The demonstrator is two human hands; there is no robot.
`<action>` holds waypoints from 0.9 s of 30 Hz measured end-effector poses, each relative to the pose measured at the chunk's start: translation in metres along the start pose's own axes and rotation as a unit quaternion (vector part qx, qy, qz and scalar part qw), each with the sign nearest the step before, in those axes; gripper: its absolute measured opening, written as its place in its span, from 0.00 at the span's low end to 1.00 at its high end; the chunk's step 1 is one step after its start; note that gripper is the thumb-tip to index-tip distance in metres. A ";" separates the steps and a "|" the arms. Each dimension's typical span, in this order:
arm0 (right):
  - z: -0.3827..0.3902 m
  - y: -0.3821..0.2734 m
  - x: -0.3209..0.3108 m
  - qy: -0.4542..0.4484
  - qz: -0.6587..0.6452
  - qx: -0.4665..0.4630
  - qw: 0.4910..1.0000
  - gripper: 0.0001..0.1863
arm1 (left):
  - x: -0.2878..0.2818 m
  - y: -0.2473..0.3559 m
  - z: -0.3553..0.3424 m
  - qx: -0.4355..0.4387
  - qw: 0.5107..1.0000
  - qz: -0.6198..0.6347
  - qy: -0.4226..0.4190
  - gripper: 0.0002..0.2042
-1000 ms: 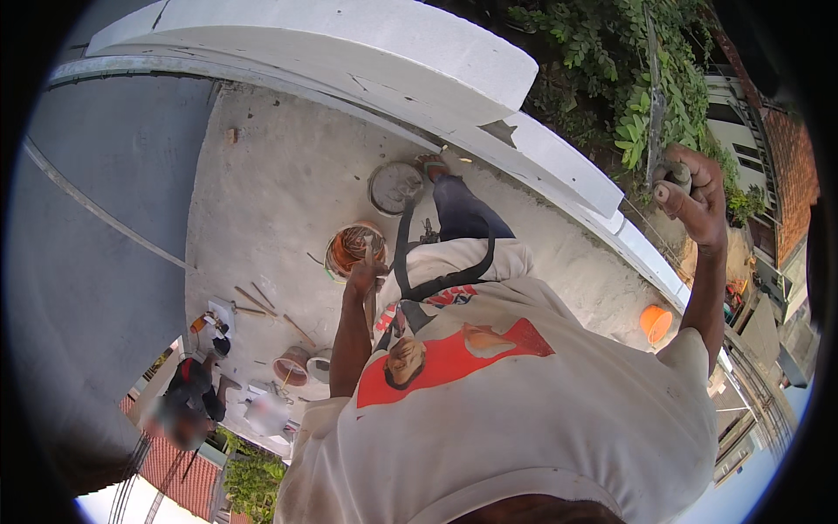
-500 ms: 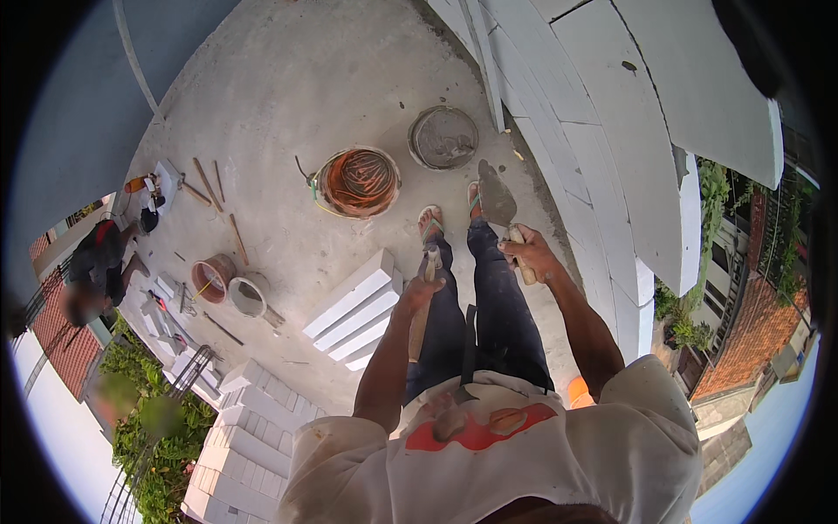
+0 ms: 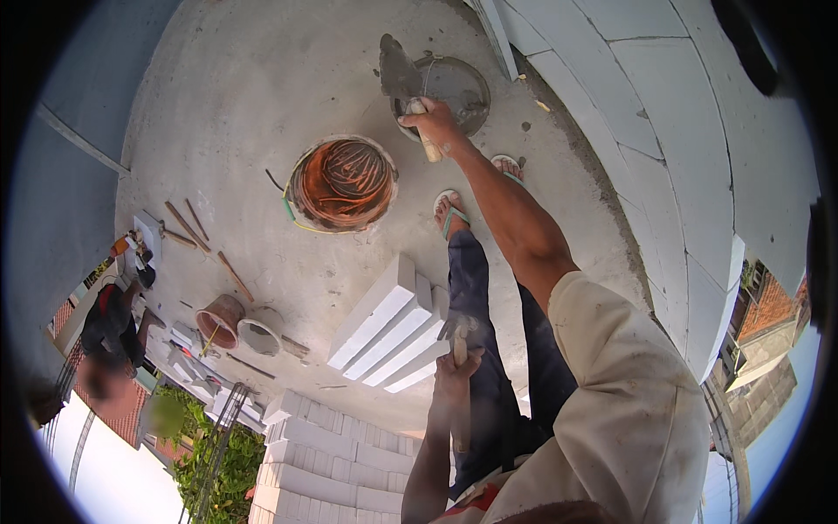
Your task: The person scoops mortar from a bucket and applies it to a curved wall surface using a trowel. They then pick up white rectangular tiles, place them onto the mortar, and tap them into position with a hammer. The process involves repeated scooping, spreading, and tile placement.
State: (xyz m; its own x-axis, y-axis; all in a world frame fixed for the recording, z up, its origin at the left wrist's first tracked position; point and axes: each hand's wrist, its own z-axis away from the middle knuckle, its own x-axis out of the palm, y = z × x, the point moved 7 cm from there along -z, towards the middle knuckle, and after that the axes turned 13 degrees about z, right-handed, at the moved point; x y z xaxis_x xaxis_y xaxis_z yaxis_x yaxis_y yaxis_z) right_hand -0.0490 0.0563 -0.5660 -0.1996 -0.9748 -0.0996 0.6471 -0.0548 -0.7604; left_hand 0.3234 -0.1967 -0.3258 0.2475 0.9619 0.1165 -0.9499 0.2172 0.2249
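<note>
My right hand (image 3: pixel 438 125) is stretched far out, closed around the wooden handle of a pointing-type trowel (image 3: pixel 400 68). The grey, mortar-smeared blade sits at the left rim of a round tub of wet grey mortar (image 3: pixel 467 92), partly overlapping it in view. Nearer my body, my left hand (image 3: pixel 456 375) is closed on a long wooden tool (image 3: pixel 461 428) with a greyish upper end. It is held in front of my left thigh, and its exact kind I cannot make out.
A round tub with an orange coil (image 3: pixel 340 185) stands left of the mortar. White blocks (image 3: pixel 374 325) lie by my left leg, with more stacked (image 3: pixel 340 458) nearer. A block wall (image 3: pixel 663 157) runs along the right. Buckets (image 3: pixel 220 319) and a crouching person (image 3: pixel 109 327) are at left.
My right hand and trowel have swung forward and left to the mortar tub. The left hand has dropped lower, still gripping its tool. The whole view has turned somewhat.
</note>
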 end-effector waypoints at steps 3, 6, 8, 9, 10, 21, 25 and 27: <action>0.028 0.019 -0.062 0.091 0.006 -0.010 0.996 0.22 | -0.005 0.007 0.000 -0.028 0.996 -0.079 -0.006 0.20; 0.054 0.033 -0.089 0.109 0.035 -0.001 0.993 0.20 | -0.005 0.024 -0.004 -0.013 0.988 -0.154 -0.005 0.19; 0.091 0.043 -0.092 0.099 0.038 0.016 0.994 0.20 | -0.013 0.018 0.002 0.001 0.989 -0.151 0.000 0.18; 0.115 0.045 -0.096 0.073 0.034 0.033 0.996 0.21 | -0.019 0.013 0.000 0.008 0.992 -0.125 0.001 0.18; 0.141 0.048 -0.111 0.058 0.032 0.050 0.997 0.21 | -0.015 0.012 -0.003 0.015 0.995 -0.103 -0.007 0.17; 0.445 0.189 -0.243 0.153 0.052 0.154 0.975 0.22 | 0.041 -0.037 -0.002 0.104 0.967 -0.233 -0.009 0.19; 0.561 0.292 -0.298 0.234 0.027 0.204 0.950 0.21 | 0.097 -0.047 0.019 0.079 0.819 -0.564 0.068 0.24; 0.612 0.346 -0.327 0.291 0.009 0.208 0.934 0.21 | 0.114 -0.067 0.004 0.110 0.750 -0.650 0.045 0.24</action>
State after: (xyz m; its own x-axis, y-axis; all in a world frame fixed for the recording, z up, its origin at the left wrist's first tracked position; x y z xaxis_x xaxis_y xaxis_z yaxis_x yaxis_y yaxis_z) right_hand 0.6899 0.2239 -0.4039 -0.4740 -0.6997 -0.5345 0.8600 -0.2375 -0.4517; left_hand 0.4160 -0.1027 -0.3238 0.9149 -0.0303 -0.4025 0.1404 0.9588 0.2469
